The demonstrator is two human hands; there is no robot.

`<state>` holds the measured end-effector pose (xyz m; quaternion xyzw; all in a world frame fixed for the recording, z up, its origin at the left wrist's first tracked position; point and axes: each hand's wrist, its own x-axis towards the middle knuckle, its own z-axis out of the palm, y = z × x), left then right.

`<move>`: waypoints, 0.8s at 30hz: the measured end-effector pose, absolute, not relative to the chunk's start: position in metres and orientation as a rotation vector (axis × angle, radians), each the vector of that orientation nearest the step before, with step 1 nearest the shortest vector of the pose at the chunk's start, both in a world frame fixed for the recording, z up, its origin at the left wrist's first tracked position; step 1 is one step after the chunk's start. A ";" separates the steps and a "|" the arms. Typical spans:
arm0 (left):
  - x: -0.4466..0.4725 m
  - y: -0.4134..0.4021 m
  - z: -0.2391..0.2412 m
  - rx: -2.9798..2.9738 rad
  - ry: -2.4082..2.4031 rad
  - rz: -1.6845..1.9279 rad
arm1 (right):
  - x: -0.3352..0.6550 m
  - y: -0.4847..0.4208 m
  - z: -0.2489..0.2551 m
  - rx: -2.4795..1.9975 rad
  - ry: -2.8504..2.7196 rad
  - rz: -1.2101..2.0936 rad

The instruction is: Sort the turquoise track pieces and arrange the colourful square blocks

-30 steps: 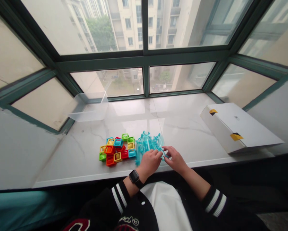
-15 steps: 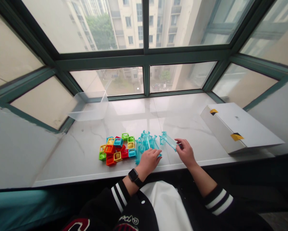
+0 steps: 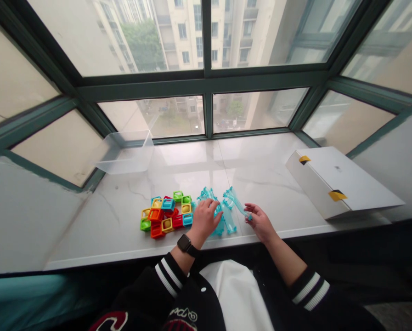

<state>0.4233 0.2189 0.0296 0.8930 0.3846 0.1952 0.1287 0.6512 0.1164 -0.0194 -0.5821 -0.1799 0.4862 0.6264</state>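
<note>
A cluster of coloured square blocks (image 3: 166, 213) lies on the white marble sill (image 3: 206, 170). To its right lies a pile of clear teal track pieces (image 3: 222, 216). My left hand (image 3: 204, 220), a black watch on its wrist, rests on the left part of that pile with fingers curled over the pieces. My right hand (image 3: 259, 221) pinches the near end of one teal track piece (image 3: 236, 200), which slants up and away to the left above the pile.
A clear plastic bin (image 3: 126, 151) stands at the back left of the sill. A flat white box (image 3: 340, 181) with yellow tape lies at the right. Dark window frames close in the sill on three sides. My dark-sleeved arms and lap are below the sill's front edge.
My right hand pulled one teal piece out to the right, then brought it back toward the pile. My left hand slid forward onto the pile.
</note>
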 end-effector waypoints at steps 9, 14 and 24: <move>0.413 0.231 0.024 2.547 1.182 0.348 | 0.637 0.121 -0.023 -1.362 -0.686 1.077; 0.415 0.234 0.024 2.500 1.233 0.397 | 0.627 0.123 -0.026 -1.348 -0.780 1.066; 0.418 0.219 0.039 2.237 1.046 0.721 | 0.618 0.118 -0.013 -1.366 -1.144 0.798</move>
